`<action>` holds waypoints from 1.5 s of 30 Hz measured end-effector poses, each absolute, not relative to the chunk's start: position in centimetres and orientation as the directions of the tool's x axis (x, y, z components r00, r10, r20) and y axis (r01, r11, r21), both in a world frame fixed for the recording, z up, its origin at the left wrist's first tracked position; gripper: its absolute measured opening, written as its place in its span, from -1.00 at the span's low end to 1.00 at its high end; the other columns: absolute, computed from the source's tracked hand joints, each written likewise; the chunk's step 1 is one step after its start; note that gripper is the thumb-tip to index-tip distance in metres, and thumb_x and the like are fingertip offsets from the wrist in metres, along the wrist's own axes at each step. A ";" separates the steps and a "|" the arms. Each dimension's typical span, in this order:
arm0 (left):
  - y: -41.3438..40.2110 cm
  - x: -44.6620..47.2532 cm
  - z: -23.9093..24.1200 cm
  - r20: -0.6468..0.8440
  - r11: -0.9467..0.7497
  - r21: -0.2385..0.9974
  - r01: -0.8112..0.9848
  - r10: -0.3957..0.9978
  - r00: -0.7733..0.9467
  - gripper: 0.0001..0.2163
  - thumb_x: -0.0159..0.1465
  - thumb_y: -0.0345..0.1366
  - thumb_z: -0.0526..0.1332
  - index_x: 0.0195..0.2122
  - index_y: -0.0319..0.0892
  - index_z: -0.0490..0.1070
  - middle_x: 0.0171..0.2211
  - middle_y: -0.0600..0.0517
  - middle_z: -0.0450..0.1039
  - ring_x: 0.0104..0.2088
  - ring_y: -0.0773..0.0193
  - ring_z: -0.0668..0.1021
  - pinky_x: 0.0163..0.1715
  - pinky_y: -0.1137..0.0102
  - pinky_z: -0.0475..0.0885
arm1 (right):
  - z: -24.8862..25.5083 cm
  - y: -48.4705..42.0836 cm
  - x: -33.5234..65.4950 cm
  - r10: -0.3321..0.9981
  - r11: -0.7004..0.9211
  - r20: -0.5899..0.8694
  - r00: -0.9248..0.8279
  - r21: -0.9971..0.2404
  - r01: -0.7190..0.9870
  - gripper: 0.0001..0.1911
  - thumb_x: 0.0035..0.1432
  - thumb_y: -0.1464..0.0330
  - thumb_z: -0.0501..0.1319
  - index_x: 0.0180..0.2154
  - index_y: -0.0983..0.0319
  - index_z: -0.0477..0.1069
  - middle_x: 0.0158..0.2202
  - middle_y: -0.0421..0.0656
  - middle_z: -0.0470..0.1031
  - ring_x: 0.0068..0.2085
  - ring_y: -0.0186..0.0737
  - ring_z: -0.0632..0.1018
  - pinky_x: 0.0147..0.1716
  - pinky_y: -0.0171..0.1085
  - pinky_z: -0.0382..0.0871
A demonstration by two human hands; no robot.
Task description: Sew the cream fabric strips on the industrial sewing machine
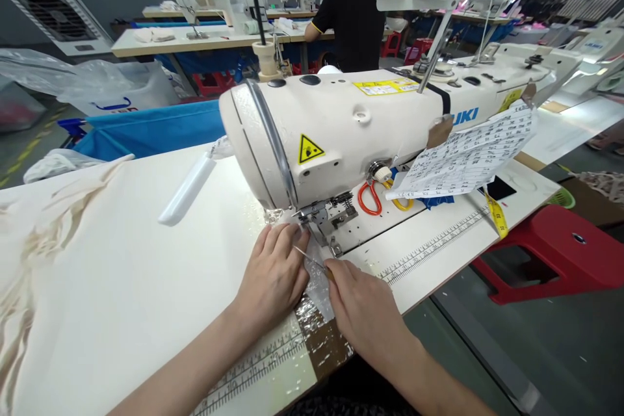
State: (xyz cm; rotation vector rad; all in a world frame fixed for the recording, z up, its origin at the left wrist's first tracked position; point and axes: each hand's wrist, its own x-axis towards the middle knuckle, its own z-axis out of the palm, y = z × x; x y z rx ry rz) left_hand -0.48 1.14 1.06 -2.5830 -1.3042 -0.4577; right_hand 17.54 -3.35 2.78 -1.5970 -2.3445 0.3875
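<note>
- Fingers [279,242] of the left hand [273,273] lie close together, pressed down on a white strip [318,292] beside the sewing machine's foot; whether they also pinch it, one cannot tell.
- The right hand [368,305] is curled, thumb and forefinger pinching a thin rod [309,256] whose tip points to the left fingers.
- Both hands rest at the near edge of a white table [131,286], which has a printed ruler [433,244] along it and a shiny brown patch [329,351] near the person.
- Cream cloth [24,273] lies rumpled at the table's left.
- Right of the needle area are scissors [369,200] with red handles, a sheet of paper [463,156] covered in writing and a yellow tape measure [497,216].
- A red stool [575,247] stands to the right; beyond the sewing machine [331,127], a person in a black shirt [353,29] sits at another table.
- The strip is thin, filmy and slightly wrinkled, running from under the left hand toward the near edge, between both hands.
</note>
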 end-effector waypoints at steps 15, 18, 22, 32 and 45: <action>-0.5 0.6 1.5 0.364 -0.625 -0.100 0.775 0.702 0.613 -0.61 0.40 -0.32 -0.04 0.08 -0.40 0.44 0.11 -0.22 0.45 0.17 -0.02 0.43 0.20 0.10 0.31 | 2.6 -5.9 18.2 0.946 0.292 0.086 -0.314 -0.647 0.704 -0.73 0.29 0.52 -0.03 -0.11 0.30 0.40 -0.31 -0.05 0.58 -0.36 -0.05 0.60 -0.44 -0.19 0.38; -0.6 0.8 1.1 0.360 -0.619 -0.097 0.779 0.708 0.607 -0.60 0.39 -0.32 -0.04 0.13 -0.41 0.39 0.13 -0.25 0.43 0.16 -0.02 0.43 0.20 0.08 0.31 | 2.5 -6.5 19.1 0.943 0.292 0.074 -0.325 -0.655 0.697 -0.73 0.31 0.51 -0.03 -0.07 0.26 0.38 -0.26 -0.06 0.58 -0.32 -0.06 0.60 -0.40 -0.18 0.40; 0.0 0.6 1.0 0.374 -0.600 -0.084 0.796 0.721 0.583 -0.60 0.39 -0.32 -0.06 0.13 -0.41 0.38 0.13 -0.24 0.43 0.18 -0.03 0.42 0.24 0.03 0.24 | 2.3 -7.4 20.6 0.941 0.296 0.092 -0.325 -0.686 0.664 -0.72 0.34 0.50 -0.02 -0.03 0.22 0.36 -0.23 -0.10 0.59 -0.31 -0.12 0.61 -0.37 -0.20 0.44; -0.6 0.8 1.1 0.339 -0.596 -0.074 0.800 0.739 0.582 -0.58 0.42 -0.25 -0.05 0.14 -0.41 0.35 0.14 -0.26 0.41 0.19 -0.03 0.40 0.29 0.01 0.17 | 2.5 -7.7 22.8 0.973 0.181 0.068 -0.219 -0.818 0.547 -0.79 0.40 0.33 0.03 -0.07 0.17 0.41 -0.35 -0.18 0.57 -0.44 -0.27 0.57 -0.48 -0.37 0.43; -1.0 0.8 1.1 0.316 -0.608 -0.104 0.788 0.731 0.605 -0.59 0.39 -0.33 -0.06 0.16 -0.41 0.33 0.15 -0.26 0.40 0.19 -0.04 0.40 0.28 0.01 0.17 | 3.0 -7.2 22.8 0.976 0.183 0.088 -0.201 -0.832 0.524 -0.80 0.39 0.32 0.06 -0.10 0.17 0.44 -0.45 -0.20 0.54 -0.52 -0.27 0.51 -0.55 -0.37 0.43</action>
